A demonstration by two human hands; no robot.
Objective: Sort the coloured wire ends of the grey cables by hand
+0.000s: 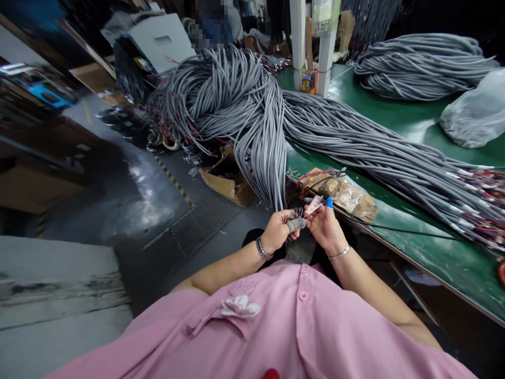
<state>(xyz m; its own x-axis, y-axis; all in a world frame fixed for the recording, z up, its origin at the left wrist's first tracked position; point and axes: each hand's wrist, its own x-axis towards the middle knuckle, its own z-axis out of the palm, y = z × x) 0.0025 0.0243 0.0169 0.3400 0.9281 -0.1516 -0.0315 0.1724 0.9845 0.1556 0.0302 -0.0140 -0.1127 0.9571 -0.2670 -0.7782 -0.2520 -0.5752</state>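
Note:
My left hand (pixel 277 231) is closed around the stripped end of a grey cable, and thin coloured wires (pixel 299 212) fan out above the fingers. A grey cover with a yellow band (pixel 295 225) wraps its thumb. Close beside it, my right hand (pixel 326 229) has its fingers curled in at the wires, its thumb raised under a blue fingertip cover (pixel 329 202). A pale, wrapped-looking piece (pixel 314 205) shows at the right fingers; whether it is a covered finger or a held thing is unclear. Grey cables (pixel 268 142) hang over the table edge just beyond.
A green table (pixel 426 268) bears long grey cables (pixel 366 137), a coil (pixel 422 66), a plastic bag (pixel 475 110) and a taped cardboard piece (pixel 343 195). A black cord (pixel 406 230) runs along its edge. A cardboard box (pixel 224 184) sits on the floor.

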